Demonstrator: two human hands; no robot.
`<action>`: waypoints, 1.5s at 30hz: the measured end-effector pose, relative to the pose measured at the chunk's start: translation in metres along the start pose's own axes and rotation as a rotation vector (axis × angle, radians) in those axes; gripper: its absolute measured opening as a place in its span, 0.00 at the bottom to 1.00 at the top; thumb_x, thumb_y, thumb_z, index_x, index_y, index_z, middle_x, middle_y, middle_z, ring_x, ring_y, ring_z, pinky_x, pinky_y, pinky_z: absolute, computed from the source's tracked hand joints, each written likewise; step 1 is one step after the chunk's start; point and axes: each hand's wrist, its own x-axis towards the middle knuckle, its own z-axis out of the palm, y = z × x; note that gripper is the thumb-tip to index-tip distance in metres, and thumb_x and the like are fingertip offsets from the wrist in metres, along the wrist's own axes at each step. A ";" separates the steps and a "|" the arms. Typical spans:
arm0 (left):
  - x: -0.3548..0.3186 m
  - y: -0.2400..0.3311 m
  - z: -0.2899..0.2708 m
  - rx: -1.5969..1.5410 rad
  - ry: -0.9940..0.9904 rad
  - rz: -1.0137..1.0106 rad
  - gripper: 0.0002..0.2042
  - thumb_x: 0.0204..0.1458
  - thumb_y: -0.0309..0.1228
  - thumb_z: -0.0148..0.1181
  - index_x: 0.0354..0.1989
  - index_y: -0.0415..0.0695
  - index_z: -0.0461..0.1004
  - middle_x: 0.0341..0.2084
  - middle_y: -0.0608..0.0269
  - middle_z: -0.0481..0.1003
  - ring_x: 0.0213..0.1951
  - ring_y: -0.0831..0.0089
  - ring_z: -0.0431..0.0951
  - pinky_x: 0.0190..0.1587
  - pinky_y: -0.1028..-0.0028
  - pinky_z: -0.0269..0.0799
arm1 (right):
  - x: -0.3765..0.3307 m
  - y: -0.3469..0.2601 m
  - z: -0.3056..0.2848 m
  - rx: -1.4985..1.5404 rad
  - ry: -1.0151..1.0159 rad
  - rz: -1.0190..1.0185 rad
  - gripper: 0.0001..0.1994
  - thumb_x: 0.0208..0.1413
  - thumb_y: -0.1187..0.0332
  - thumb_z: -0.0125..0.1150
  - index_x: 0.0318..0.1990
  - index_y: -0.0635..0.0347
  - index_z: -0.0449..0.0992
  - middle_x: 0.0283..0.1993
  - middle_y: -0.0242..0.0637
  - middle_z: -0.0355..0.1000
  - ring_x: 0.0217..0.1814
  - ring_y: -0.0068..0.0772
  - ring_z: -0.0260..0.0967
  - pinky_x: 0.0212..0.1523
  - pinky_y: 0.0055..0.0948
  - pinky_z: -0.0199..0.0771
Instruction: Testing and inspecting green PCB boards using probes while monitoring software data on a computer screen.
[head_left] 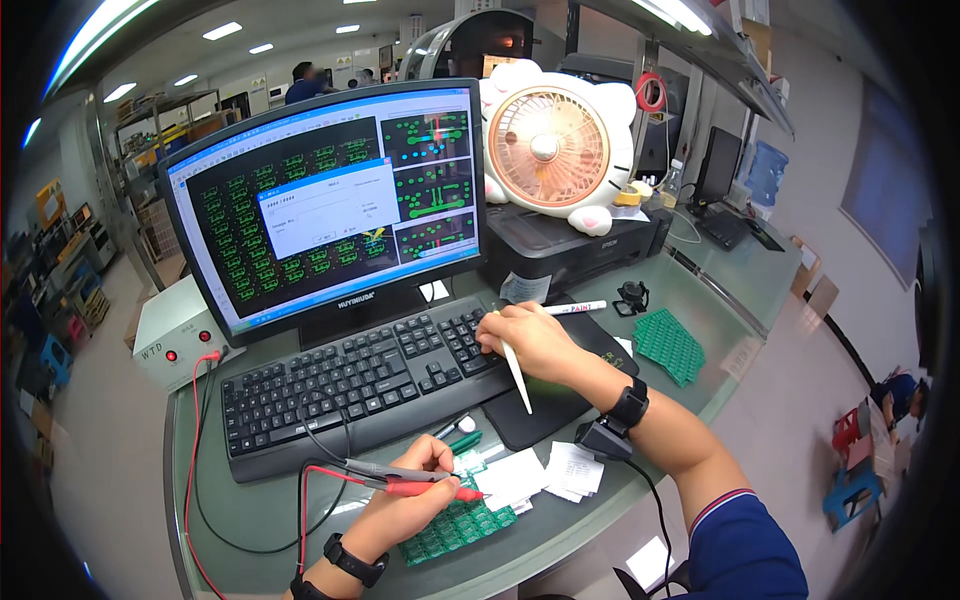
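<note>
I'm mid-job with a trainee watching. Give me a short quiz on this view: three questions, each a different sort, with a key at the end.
1. Short answer: what does the left hand hold?
2. True or false: the fan stands to the right of the monitor.
3. Multiple choice: what colour is the slim tool in the right hand?
A) Red
B) White
C) Green

Key:
1. A red probe and a grey probe.
2. True.
3. B.
</note>
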 end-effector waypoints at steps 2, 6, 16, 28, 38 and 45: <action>0.000 0.001 0.001 -0.007 0.009 0.002 0.08 0.55 0.25 0.58 0.38 0.43 0.64 0.30 0.70 0.67 0.28 0.84 0.70 0.32 0.81 0.65 | 0.004 -0.005 0.004 0.056 0.093 -0.107 0.05 0.63 0.62 0.57 0.40 0.49 0.75 0.34 0.33 0.75 0.45 0.39 0.73 0.52 0.41 0.64; -0.002 0.003 0.003 -0.031 0.019 -0.023 0.08 0.55 0.28 0.58 0.36 0.43 0.65 0.30 0.71 0.66 0.32 0.85 0.63 0.34 0.80 0.61 | 0.022 -0.005 0.012 0.116 0.036 -0.093 0.06 0.62 0.62 0.57 0.39 0.52 0.75 0.32 0.35 0.77 0.42 0.42 0.74 0.49 0.42 0.66; -0.002 0.000 0.002 -0.042 0.018 -0.016 0.08 0.55 0.30 0.59 0.36 0.44 0.65 0.29 0.73 0.65 0.31 0.85 0.63 0.34 0.80 0.60 | 0.017 0.020 0.003 0.088 0.104 0.096 0.08 0.64 0.62 0.55 0.38 0.56 0.75 0.28 0.34 0.78 0.37 0.41 0.76 0.41 0.41 0.70; 0.000 -0.003 0.000 0.027 -0.005 0.024 0.08 0.56 0.27 0.58 0.39 0.44 0.64 0.29 0.71 0.68 0.29 0.85 0.69 0.32 0.81 0.64 | 0.031 0.010 0.014 0.038 0.011 -0.001 0.06 0.63 0.63 0.57 0.40 0.52 0.74 0.33 0.37 0.77 0.42 0.43 0.74 0.47 0.41 0.64; 0.000 0.002 0.003 -0.049 -0.010 0.016 0.07 0.58 0.28 0.57 0.37 0.45 0.64 0.29 0.71 0.68 0.29 0.86 0.68 0.32 0.81 0.65 | 0.023 0.014 -0.003 0.356 0.122 0.195 0.13 0.63 0.66 0.60 0.50 0.60 0.68 0.46 0.48 0.77 0.50 0.50 0.77 0.50 0.40 0.74; -0.001 0.004 0.001 -0.173 0.030 -0.036 0.09 0.59 0.28 0.59 0.35 0.45 0.64 0.28 0.73 0.67 0.29 0.88 0.68 0.32 0.81 0.66 | -0.010 0.002 0.011 0.485 0.270 0.108 0.09 0.64 0.69 0.59 0.47 0.64 0.70 0.40 0.43 0.77 0.43 0.41 0.77 0.46 0.34 0.75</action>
